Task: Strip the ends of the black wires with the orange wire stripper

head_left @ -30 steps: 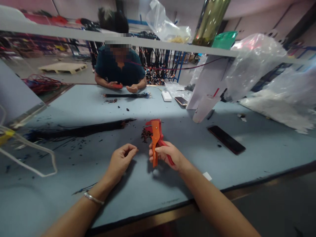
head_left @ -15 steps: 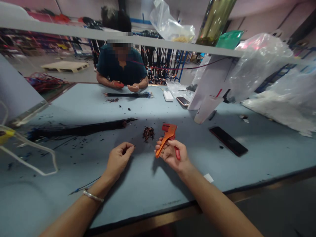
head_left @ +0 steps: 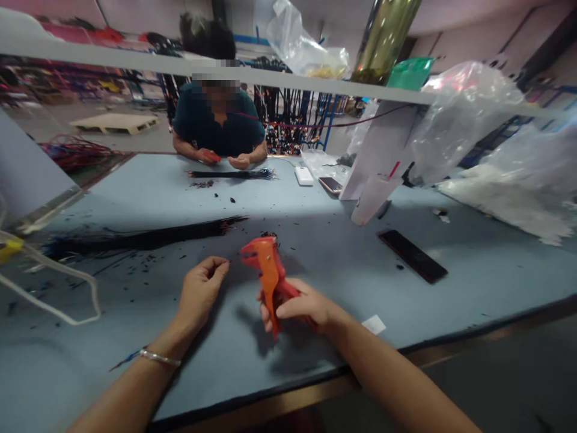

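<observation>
My left hand [head_left: 202, 287] is closed in a pinch on a thin black wire, whose dark tip just shows past the fingertips. A blue-ended tail of wire [head_left: 124, 361] sticks out beyond my left wrist; the part between is hidden by the hand and forearm. My right hand [head_left: 295, 307] is wrapped round the handles of an orange and red wire stripper [head_left: 269, 270]. The tool's jaws point left, a little right of the wire tip and apart from it. Behind the jaws, a small pile of dark offcuts [head_left: 270, 234] is mostly covered.
A long bundle of black wires [head_left: 157, 237] lies at left, with scraps around it. A white bent frame [head_left: 85, 322] stands nearer. At right are a phone [head_left: 412, 255], a plastic cup [head_left: 372, 198] and clear bags [head_left: 509, 201]. Across the table, a co-worker [head_left: 219, 123] sits behind another wire bundle [head_left: 232, 174].
My right hand has turned the wire stripper from leaning right to jaws facing left, and brought it left and nearer me. My left hand has shifted slightly left, still pinching.
</observation>
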Demonstrator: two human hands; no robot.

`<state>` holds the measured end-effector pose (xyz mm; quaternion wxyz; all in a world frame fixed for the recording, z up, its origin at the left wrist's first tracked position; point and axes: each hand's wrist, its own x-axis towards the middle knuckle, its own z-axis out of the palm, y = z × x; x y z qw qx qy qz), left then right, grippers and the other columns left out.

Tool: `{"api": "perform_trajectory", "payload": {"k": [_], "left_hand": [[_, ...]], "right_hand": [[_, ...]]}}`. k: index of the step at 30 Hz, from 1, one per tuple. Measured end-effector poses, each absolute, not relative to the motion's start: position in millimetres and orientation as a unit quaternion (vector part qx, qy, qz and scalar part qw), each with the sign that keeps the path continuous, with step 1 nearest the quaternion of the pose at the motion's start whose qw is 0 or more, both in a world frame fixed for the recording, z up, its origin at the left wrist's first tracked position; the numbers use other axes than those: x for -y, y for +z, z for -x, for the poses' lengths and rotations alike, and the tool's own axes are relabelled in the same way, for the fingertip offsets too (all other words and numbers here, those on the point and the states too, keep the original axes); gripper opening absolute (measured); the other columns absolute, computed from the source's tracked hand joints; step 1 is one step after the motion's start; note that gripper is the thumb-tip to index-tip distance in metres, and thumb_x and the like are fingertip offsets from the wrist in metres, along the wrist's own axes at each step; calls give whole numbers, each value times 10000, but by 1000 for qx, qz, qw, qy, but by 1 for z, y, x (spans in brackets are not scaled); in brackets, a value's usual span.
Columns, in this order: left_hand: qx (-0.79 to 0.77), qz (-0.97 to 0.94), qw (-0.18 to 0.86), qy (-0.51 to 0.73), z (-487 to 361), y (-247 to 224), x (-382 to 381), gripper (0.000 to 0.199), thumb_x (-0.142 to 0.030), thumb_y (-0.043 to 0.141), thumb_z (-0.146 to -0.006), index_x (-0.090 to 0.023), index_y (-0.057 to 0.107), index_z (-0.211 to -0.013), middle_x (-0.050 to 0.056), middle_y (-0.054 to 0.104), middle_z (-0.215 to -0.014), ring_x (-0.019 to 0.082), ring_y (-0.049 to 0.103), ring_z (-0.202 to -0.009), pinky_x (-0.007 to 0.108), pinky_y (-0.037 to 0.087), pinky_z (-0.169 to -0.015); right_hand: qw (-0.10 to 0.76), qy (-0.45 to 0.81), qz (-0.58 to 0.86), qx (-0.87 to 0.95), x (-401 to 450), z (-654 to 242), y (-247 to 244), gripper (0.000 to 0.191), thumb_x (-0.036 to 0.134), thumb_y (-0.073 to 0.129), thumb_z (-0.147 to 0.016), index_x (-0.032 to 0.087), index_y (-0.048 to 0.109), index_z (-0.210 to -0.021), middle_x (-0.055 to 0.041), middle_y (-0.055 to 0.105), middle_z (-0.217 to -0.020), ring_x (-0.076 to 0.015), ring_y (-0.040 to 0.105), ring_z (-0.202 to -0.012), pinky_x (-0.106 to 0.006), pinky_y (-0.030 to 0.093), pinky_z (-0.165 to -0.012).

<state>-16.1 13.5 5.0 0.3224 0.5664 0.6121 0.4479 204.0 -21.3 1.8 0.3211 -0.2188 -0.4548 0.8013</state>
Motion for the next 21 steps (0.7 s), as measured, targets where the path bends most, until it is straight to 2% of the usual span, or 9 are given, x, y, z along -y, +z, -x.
{"api": "perform_trajectory", "payload": {"k": [2, 5, 11, 21], "left_hand": [[-620, -549, 319, 462, 21, 4, -16, 296, -462, 604, -729, -177, 674, -771, 5, 656, -711, 184, 566, -696, 255, 434, -659], [-629, -522, 322, 478, 25, 3, -18, 307, -459, 621, -704, -168, 673, -785, 21, 672, -736, 195, 574, -710, 263, 444, -652], [-620, -528, 358, 456, 22, 2, -17, 295, -439, 631, -680, -163, 653, -783, 11, 651, -696, 184, 559, -660, 266, 428, -618], [-617, -600, 297, 413, 21, -2, -14, 331, -468, 527, -803, -165, 658, -831, 17, 656, -743, 185, 562, -714, 272, 409, -674]], "right_hand": [[272, 805, 222, 478, 26, -200, 1, 390, 248, 724, -668, 125, 592, -1013, -48, 634, -818, -151, 614, -670, -258, 486, -593], [249, 799, 219, 502, 30, -196, 1, 402, 256, 736, -674, 138, 580, -1025, -38, 633, -808, -140, 598, -673, -244, 468, -592], [239, 808, 210, 495, 33, -196, -1, 416, 238, 745, -661, 128, 585, -1028, -43, 637, -811, -143, 609, -672, -254, 483, -600], [276, 850, 204, 399, 30, -194, -10, 407, 232, 741, -633, 98, 595, -988, -79, 655, -817, -182, 662, -665, -294, 540, -580]]}}
